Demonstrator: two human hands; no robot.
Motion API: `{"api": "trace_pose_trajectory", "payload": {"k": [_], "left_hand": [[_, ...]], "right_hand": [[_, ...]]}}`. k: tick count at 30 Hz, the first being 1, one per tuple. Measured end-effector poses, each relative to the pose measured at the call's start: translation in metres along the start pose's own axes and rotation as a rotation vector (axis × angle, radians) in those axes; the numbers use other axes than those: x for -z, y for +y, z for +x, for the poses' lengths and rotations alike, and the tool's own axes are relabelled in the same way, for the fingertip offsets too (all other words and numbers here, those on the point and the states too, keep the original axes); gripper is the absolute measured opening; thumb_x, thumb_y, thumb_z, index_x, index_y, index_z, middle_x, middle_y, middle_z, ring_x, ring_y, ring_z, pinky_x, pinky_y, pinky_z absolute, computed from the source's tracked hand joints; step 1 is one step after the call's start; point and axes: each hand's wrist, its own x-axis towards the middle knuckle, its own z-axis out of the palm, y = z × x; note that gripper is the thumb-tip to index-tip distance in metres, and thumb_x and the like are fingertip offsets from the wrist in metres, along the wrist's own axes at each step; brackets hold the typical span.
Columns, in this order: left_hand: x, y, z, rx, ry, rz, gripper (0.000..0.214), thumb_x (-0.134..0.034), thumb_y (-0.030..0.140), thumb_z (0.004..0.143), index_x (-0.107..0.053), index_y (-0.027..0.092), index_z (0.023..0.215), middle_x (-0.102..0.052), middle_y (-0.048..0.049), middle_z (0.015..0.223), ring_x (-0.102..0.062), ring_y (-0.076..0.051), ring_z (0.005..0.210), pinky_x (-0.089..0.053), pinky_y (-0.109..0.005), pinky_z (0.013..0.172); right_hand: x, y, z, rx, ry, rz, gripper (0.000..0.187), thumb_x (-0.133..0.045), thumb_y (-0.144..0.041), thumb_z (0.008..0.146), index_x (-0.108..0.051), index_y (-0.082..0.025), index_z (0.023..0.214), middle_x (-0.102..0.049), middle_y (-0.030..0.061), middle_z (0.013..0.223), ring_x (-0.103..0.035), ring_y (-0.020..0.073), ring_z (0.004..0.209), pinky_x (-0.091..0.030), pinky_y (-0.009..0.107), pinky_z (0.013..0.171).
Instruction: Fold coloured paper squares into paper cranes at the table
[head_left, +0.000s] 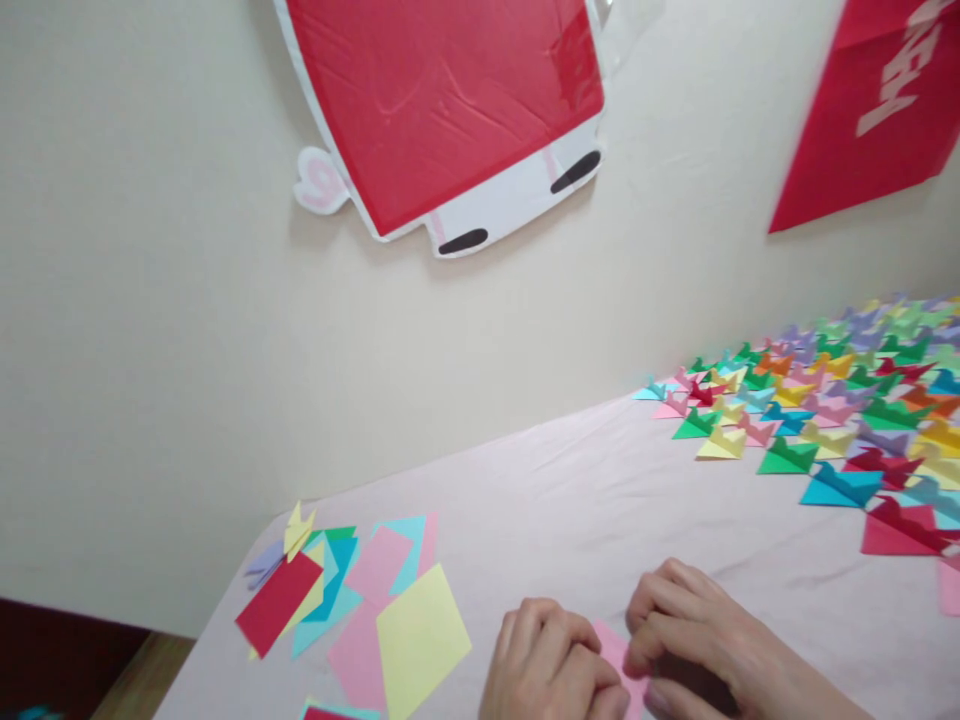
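the small pink paper sheet (611,640) at 6 o'clock, pinched between the left hand (551,668) and right hand (694,630), looks matt and smooth. the pale pink cloth-covered surface (600,500) is matt and softly creased. the flat coloured paper squares (360,600) at 8 o'clock and the folded coloured paper shapes (825,425) at 3 o'clock are matt. the red-and-white plastic foil balloon (450,100) at 12 o'clock is glossy and wrinkled.

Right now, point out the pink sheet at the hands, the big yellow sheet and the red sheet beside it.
pink sheet (611,643), head view, the uncovered corner.
yellow sheet (421,638), head view, middle of its face.
red sheet (279,602), head view, middle of its face.
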Motion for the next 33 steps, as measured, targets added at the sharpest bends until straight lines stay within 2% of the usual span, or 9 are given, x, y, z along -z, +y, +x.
{"api": "trace_pose_trajectory", "payload": {"k": [4,6,9,11,17,20,23,28,33], "left_hand": [[-0.004,0.000,-0.001,0.045,-0.021,-0.089,0.014,-0.052,0.014,0.090,-0.055,0.020,0.078,-0.062,-0.0014,0.078,-0.057,-0.016,0.077,-0.044,-0.030,0.066],[-0.011,0.000,-0.005,0.054,-0.005,-0.092,0.020,-0.051,0.032,0.095,-0.055,0.020,0.078,-0.061,-0.0021,0.079,-0.056,-0.017,0.077,-0.043,-0.031,0.065],[-0.021,-0.002,-0.012,0.066,0.068,-0.090,0.049,-0.037,0.063,0.095,-0.056,0.021,0.079,-0.060,-0.0030,0.077,-0.055,-0.019,0.075,-0.040,-0.033,0.063],[-0.024,-0.002,-0.014,0.088,0.082,-0.139,0.056,-0.030,0.067,0.096,-0.058,0.022,0.078,-0.059,-0.0031,0.077,-0.054,-0.019,0.076,-0.038,-0.034,0.064],[-0.017,-0.003,-0.013,0.176,0.020,-0.289,0.045,-0.045,0.061,0.093,-0.064,0.023,0.078,-0.061,-0.0034,0.082,-0.054,-0.020,0.081,-0.039,-0.034,0.067],[-0.014,-0.003,-0.013,0.199,-0.060,-0.286,0.027,-0.068,0.050,0.082,-0.065,0.024,0.079,-0.061,-0.0025,0.086,-0.054,-0.021,0.083,-0.040,-0.033,0.071],[-0.007,-0.002,-0.010,0.225,-0.112,-0.268,0.023,-0.082,0.033,0.067,-0.064,0.024,0.077,-0.061,-0.0010,0.088,-0.054,-0.021,0.085,-0.041,-0.033,0.072],[0.009,0.004,0.000,0.270,-0.242,-0.302,0.023,-0.074,0.005,0.068,-0.062,0.023,0.077,-0.062,0.0002,0.092,-0.054,-0.020,0.091,-0.043,-0.032,0.079],[0.009,0.006,0.001,0.264,-0.172,-0.275,0.017,-0.059,0.005,0.074,-0.055,0.021,0.076,-0.061,-0.0024,0.087,-0.055,-0.020,0.087,-0.043,-0.033,0.074]], "right_hand": [[-0.006,0.000,0.000,-0.081,-0.028,0.000,0.012,-0.063,-0.016,0.081,-0.062,-0.023,0.072,-0.064,0.0005,0.082,-0.058,0.0193,0.083,-0.047,0.033,0.076],[-0.009,0.001,0.002,-0.094,-0.047,0.001,0.014,-0.061,-0.017,0.085,-0.061,-0.023,0.071,-0.064,0.0003,0.082,-0.057,0.0190,0.083,-0.045,0.034,0.077],[-0.009,0.003,0.003,-0.082,-0.058,0.013,0.016,-0.059,-0.018,0.087,-0.061,-0.023,0.072,-0.064,0.0004,0.083,-0.057,0.0187,0.084,-0.044,0.034,0.077],[-0.008,0.003,0.003,-0.066,-0.062,0.028,0.016,-0.058,-0.017,0.088,-0.060,-0.023,0.073,-0.063,0.0002,0.083,-0.056,0.0185,0.084,-0.043,0.034,0.077],[-0.006,0.003,-0.001,-0.081,-0.053,0.056,0.012,-0.059,-0.012,0.083,-0.060,-0.024,0.081,-0.063,0.0000,0.086,-0.055,0.0192,0.087,-0.042,0.034,0.079],[-0.006,0.004,-0.001,-0.095,-0.071,0.060,0.013,-0.059,-0.011,0.082,-0.062,-0.024,0.083,-0.063,0.0006,0.088,-0.055,0.0201,0.088,-0.042,0.034,0.079],[-0.007,0.005,0.000,-0.094,-0.084,0.064,0.014,-0.058,-0.011,0.082,-0.063,-0.024,0.082,-0.063,0.0008,0.088,-0.055,0.0205,0.089,-0.041,0.035,0.080],[-0.006,0.004,0.000,-0.124,-0.089,0.059,0.017,-0.062,-0.009,0.077,-0.064,-0.024,0.082,-0.064,0.0001,0.088,-0.054,0.0208,0.090,-0.040,0.036,0.081],[-0.007,0.003,0.002,-0.132,-0.078,0.049,0.010,-0.064,-0.015,0.083,-0.064,-0.024,0.078,-0.064,-0.0008,0.085,-0.053,0.0198,0.088,-0.040,0.034,0.079]]}}
